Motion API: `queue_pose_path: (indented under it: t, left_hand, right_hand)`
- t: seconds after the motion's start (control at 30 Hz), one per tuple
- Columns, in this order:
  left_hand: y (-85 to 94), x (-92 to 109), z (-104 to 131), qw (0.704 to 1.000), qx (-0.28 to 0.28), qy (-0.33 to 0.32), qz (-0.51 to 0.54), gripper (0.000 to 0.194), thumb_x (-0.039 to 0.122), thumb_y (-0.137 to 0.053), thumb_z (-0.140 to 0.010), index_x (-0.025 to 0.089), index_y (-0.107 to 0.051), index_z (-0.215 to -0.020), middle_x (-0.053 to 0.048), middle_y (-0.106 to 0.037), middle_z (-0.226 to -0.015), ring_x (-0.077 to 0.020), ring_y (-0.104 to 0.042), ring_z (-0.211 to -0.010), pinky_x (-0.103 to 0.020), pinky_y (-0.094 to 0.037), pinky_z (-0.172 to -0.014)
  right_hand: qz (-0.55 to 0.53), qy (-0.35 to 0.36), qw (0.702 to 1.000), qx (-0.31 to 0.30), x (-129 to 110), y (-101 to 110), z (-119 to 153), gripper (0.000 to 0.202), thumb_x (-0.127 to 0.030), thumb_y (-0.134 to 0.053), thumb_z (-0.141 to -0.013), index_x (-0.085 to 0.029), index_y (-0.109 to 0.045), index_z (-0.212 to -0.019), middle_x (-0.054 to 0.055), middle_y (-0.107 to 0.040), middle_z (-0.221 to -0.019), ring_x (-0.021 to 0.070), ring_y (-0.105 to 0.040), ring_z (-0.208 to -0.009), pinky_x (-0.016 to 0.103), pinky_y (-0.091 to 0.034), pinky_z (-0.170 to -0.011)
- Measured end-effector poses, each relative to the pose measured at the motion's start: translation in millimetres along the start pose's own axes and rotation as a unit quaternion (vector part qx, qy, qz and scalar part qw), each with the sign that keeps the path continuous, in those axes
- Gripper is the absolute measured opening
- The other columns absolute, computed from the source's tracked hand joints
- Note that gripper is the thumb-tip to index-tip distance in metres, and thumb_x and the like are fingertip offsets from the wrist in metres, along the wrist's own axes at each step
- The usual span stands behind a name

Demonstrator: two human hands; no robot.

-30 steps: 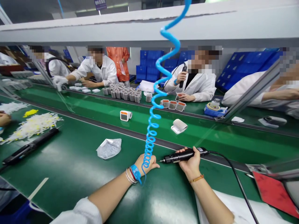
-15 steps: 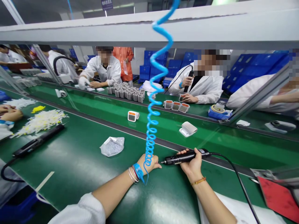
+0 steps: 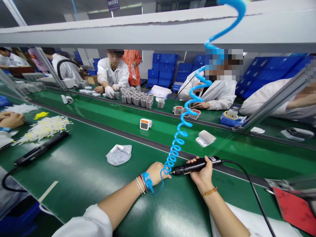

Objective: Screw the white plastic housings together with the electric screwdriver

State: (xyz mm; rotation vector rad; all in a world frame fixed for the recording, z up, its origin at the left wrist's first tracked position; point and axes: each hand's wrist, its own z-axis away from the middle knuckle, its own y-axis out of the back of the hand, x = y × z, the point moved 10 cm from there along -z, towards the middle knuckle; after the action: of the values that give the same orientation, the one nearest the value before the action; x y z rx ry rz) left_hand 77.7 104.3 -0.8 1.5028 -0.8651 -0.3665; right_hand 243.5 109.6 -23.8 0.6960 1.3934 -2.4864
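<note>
My right hand is wrapped round a black electric screwdriver, whose tip points left. My left hand is closed just above the green table, its fingertips at the screwdriver's tip; whatever they pinch is too small to make out. A blue strap circles my left wrist, and a coiled blue cord hangs partly in front of that hand. To its left lies a clear bag of small metal pieces.
A green belt carries a white device with an orange-edged screen and a white part. At left are a second screwdriver, white strips and another person's hands. A red sheet lies right.
The coiled cord has swung right. Both pieces on the belt have shifted slightly right. Across the belt, a person's gloved hand has moved right to the grey parts. My hands have barely moved.
</note>
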Motion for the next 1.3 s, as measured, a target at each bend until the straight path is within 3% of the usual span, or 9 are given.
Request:
queue_pose_path:
  t: [0.17,0.27,0.4,0.57,0.73,0.93,1.07,1.17,1.3]
  left_hand:
    - [7.3,8,0,1.0,0.007,-0.018,0.0,0.044,0.052,-0.043,-0.085,0.014,-0.06,-0.072,-0.007,-0.059,-0.067,-0.0196,-0.057,-0.072,-0.031,-0.043,-0.072]
    - [25.3,-1,0,0.998,0.042,-0.002,0.046,0.048,0.059,-0.048,-0.08,0.014,-0.063,-0.083,-0.009,-0.06,-0.079,-0.0218,-0.055,-0.085,-0.033,-0.044,-0.078]
    - [71.1,-52,-13,0.983,0.152,0.078,0.075,0.059,0.056,-0.053,-0.079,0.018,-0.05,-0.123,-0.014,-0.049,-0.119,-0.0264,-0.044,-0.114,-0.041,-0.036,-0.098]
    - [116.3,-134,-55,0.929,0.269,0.243,0.073,0.07,0.037,-0.064,-0.074,0.017,-0.037,-0.135,-0.018,-0.025,-0.137,-0.0333,-0.027,-0.13,-0.044,-0.026,-0.106]
    - [109.6,-171,-91,0.869,0.289,0.321,0.242,0.062,0.02,-0.072,-0.064,0.02,-0.049,-0.121,-0.014,-0.017,-0.142,-0.0348,-0.025,-0.131,-0.045,-0.021,-0.108]
    - [95.3,-176,-91,0.815,0.288,0.326,0.383,0.053,0.01,-0.068,-0.059,0.018,-0.049,-0.107,-0.013,-0.042,-0.123,-0.0291,-0.041,-0.119,-0.046,-0.029,-0.104]
    - [83.1,-158,-72,0.751,0.276,0.294,0.522,0.045,0.021,-0.061,-0.069,0.022,-0.039,-0.109,-0.006,-0.054,-0.107,-0.019,-0.056,-0.098,-0.043,-0.045,-0.089]
    - [66.0,-129,-42,0.691,0.24,0.255,0.632,0.035,0.031,-0.054,-0.073,0.02,-0.042,-0.104,-0.007,-0.059,-0.099,-0.0205,-0.06,-0.093,-0.046,-0.048,-0.084]
    - [33.6,-73,0,0.472,0.135,0.186,0.851,0.038,0.03,-0.057,-0.069,0.015,-0.049,-0.104,-0.011,-0.06,-0.107,-0.0299,-0.056,-0.104,-0.057,-0.04,-0.092]
  right_hand:
    - [-0.003,-0.001,1.0,0.002,0,0,-1,0.023,-0.039,-0.053,-0.076,-0.017,-0.047,-0.076,-0.002,-0.046,-0.062,0.0109,-0.049,-0.055,0.028,-0.05,-0.056]
    - [-0.008,-0.002,1.0,0.006,-1,2,-4,0.023,-0.039,-0.053,-0.076,-0.018,-0.046,-0.075,-0.002,-0.046,-0.062,0.0111,-0.049,-0.055,0.029,-0.05,-0.056]
    - [-0.019,0.001,1.0,0.013,-5,5,-8,0.022,-0.039,-0.052,-0.077,-0.018,-0.045,-0.074,-0.002,-0.046,-0.06,0.0115,-0.05,-0.054,0.028,-0.051,-0.056]
    - [-0.032,0.0,0.999,0.013,-6,3,-9,0.021,-0.038,-0.054,-0.077,-0.018,-0.046,-0.073,-0.002,-0.048,-0.059,0.0121,-0.05,-0.053,0.028,-0.05,-0.054]
    - [-0.039,0.003,0.999,0.006,-7,0,-9,0.021,-0.037,-0.055,-0.077,-0.019,-0.046,-0.075,-0.001,-0.05,-0.059,0.0129,-0.051,-0.053,0.028,-0.05,-0.054]
    - [-0.042,0.01,0.999,-0.004,-8,-1,-10,0.024,-0.04,-0.058,-0.075,-0.019,-0.046,-0.076,-0.002,-0.049,-0.057,0.0126,-0.05,-0.052,0.027,-0.049,-0.053]
    - [-0.045,0.012,0.999,-0.007,-8,-2,-12,0.025,-0.04,-0.059,-0.074,-0.019,-0.046,-0.078,-0.003,-0.049,-0.057,0.0123,-0.05,-0.052,0.027,-0.049,-0.054]
    - [-0.047,0.016,0.999,-0.012,-12,-2,-15,0.026,-0.04,-0.059,-0.073,-0.019,-0.045,-0.077,-0.003,-0.048,-0.057,0.0118,-0.05,-0.051,0.027,-0.049,-0.054]
    - [-0.042,0.027,0.999,-0.01,-20,2,-18,0.025,-0.041,-0.055,-0.073,-0.019,-0.042,-0.075,-0.004,-0.045,-0.057,0.0114,-0.05,-0.051,0.028,-0.05,-0.054]
